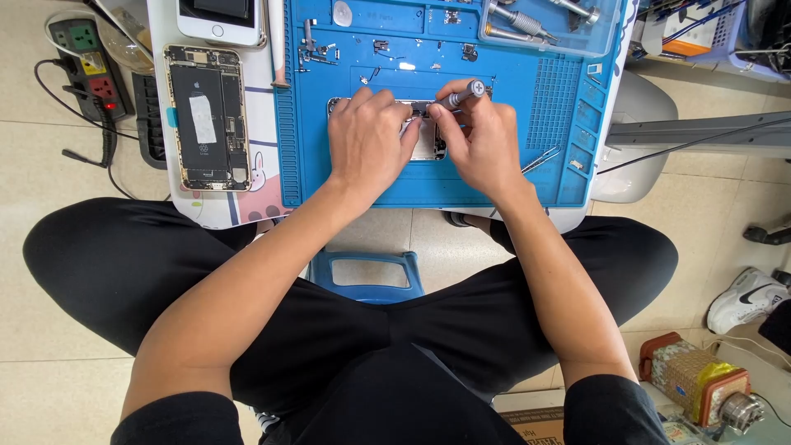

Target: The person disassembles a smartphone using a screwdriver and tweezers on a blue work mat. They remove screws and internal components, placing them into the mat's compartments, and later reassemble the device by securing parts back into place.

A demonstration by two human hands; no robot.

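Two hands meet over a blue work mat (412, 185), whose near edge lies bare. The left hand (367, 136) presses curled fingers on an opened phone body (430, 142) at mat centre. The right hand (482, 140) pinches a small grey screwdriver (463, 93) above it. Farther left, beyond the mat's edge, lies another opened phone (208, 118); a clear tool tray (548, 25) sits at the far edge.

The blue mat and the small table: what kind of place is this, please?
Most likely a small phone repair bench. An opened phone lies with its insides showing, the right hand holds a small screwdriver over another phone on the blue mat, and tiny screws and parts lie on the mat.
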